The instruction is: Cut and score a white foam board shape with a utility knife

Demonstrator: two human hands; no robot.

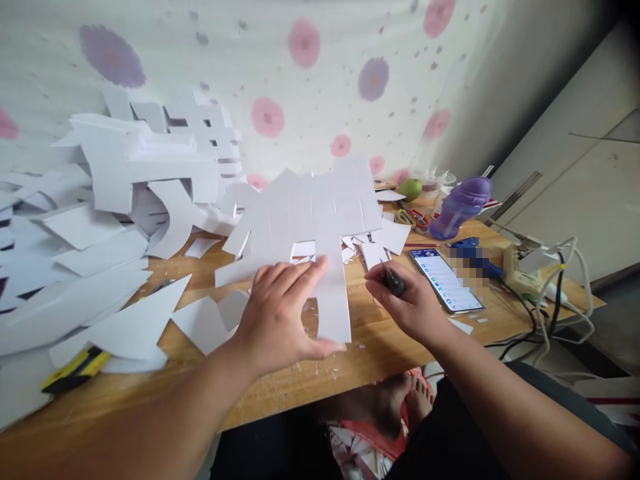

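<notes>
A large white foam-board piece (330, 207) with thin slits and a leg-like strip stands in the middle of the view, tilted over the table. My left hand (280, 313) grips that strip, fingertips on its left side and thumb at its lower end. To the right, my right hand (415, 300) is closed round a black-handled craft knife (394, 281), its thin tip pointing up and away from me. The knife is apart from the board. Small white offcuts (373, 253) lie behind my right hand.
Many cut white board pieces (100, 247) heap up on the left, with a yellow-black utility knife (77, 368). At right are a phone (445, 280), a purple bottle (460, 207), scissors (411, 219), a green fruit (411, 189) and a power strip (523, 270) with cables. A flowered curtain (320, 87) hangs behind.
</notes>
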